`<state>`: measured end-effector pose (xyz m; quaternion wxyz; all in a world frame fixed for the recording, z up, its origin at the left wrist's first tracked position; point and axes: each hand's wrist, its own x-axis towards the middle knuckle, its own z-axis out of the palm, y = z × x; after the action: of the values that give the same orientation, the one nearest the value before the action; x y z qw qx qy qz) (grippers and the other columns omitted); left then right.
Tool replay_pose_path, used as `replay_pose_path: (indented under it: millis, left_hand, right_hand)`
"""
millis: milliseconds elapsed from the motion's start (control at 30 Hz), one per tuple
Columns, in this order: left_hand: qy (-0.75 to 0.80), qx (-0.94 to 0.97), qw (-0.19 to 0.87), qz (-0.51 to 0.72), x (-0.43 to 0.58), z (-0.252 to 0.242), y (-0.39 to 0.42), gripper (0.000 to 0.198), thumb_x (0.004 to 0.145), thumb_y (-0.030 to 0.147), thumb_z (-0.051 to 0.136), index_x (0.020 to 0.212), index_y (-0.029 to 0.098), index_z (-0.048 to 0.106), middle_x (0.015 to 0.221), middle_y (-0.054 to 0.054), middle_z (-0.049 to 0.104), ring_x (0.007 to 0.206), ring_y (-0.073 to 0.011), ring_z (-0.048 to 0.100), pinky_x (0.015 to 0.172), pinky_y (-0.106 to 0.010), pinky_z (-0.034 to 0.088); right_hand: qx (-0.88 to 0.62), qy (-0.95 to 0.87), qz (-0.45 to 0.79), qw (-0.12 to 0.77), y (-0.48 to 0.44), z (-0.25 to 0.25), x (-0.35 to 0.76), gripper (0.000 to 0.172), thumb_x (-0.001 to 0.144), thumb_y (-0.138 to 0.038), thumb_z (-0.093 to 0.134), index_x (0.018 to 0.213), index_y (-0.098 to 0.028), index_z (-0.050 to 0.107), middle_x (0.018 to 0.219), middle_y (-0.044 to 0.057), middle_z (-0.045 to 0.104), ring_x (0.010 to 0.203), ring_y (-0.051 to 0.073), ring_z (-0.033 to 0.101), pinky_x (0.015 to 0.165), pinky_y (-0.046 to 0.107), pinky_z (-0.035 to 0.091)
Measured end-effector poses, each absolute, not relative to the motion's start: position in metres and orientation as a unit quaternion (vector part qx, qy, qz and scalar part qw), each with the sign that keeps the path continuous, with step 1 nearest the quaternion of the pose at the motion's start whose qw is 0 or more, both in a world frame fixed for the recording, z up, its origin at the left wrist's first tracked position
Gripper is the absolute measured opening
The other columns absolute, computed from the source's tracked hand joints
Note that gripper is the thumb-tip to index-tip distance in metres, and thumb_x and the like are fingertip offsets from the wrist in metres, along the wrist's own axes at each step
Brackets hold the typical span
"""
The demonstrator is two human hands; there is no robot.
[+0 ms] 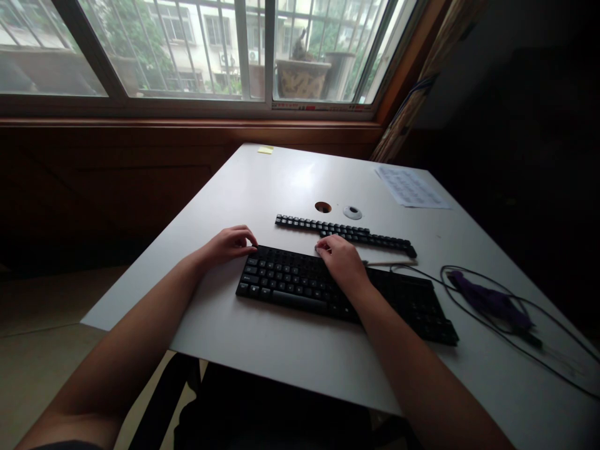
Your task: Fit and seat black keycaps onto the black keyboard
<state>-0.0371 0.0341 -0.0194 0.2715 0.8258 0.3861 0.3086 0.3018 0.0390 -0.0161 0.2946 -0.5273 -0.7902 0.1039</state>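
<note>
A black keyboard (300,303) lies on the white table, with letter keys on its left part and bare sockets along its top and on the right. At its top left corner, my left hand (233,242) has its thumb and finger closed on the edge. My right hand (341,261) is over the upper middle of the board, thumb and fingers pinched around a small dark keycap (317,249), which is mostly hidden. Behind the keyboard stand loose keycaps (300,222) lined up in rows, just beyond my right hand.
A thin light-coloured stick (391,262) lies behind the keyboard. To the right are a black cable (473,312) and a purple cloth (487,297). Further back are a round hole (323,207), its grey cover (353,212), printed sheets (412,187) and a yellow note (265,150).
</note>
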Motion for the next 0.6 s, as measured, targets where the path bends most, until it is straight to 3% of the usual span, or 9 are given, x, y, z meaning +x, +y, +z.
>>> replay_pose_path:
  millis: [267,433,600]
  left_hand:
    - [0.389,0.827,0.265,0.309,-0.037,-0.02,0.034,0.019,0.091,0.033,0.068,0.094,0.014,0.071,0.094,-0.005,0.062,0.067,-0.0086,0.057,0.063,-0.022,0.047]
    - [0.385,0.828,0.267,0.309,-0.037,-0.021,0.035,0.02,0.092,0.035,0.067,0.095,0.015,0.071,0.095,-0.006,0.062,0.067,-0.009,0.056,0.062,-0.022,0.047]
    - [0.38,0.83,0.265,0.309,-0.038,-0.022,0.035,0.021,0.092,0.035,0.066,0.096,0.015,0.071,0.096,-0.006,0.062,0.067,-0.0092,0.056,0.062,-0.022,0.047]
  right_hand:
    - [-0.548,-0.77,0.134,0.298,0.036,-0.011,0.301,0.005,0.083,-0.016,0.062,0.083,-0.021,0.064,0.084,0.003,0.069,0.077,0.02,0.065,0.077,0.034,0.049]
    - [-0.488,-0.792,0.183,0.319,0.03,0.003,0.303,0.007,0.084,-0.021,0.065,0.091,-0.021,0.067,0.088,0.003,0.071,0.079,0.019,0.067,0.079,0.034,0.051]
    - [-0.434,-0.818,0.256,0.278,0.02,0.023,0.306,0.009,0.084,-0.027,0.07,0.092,-0.023,0.07,0.087,0.001,0.073,0.08,0.017,0.068,0.076,0.032,0.053]
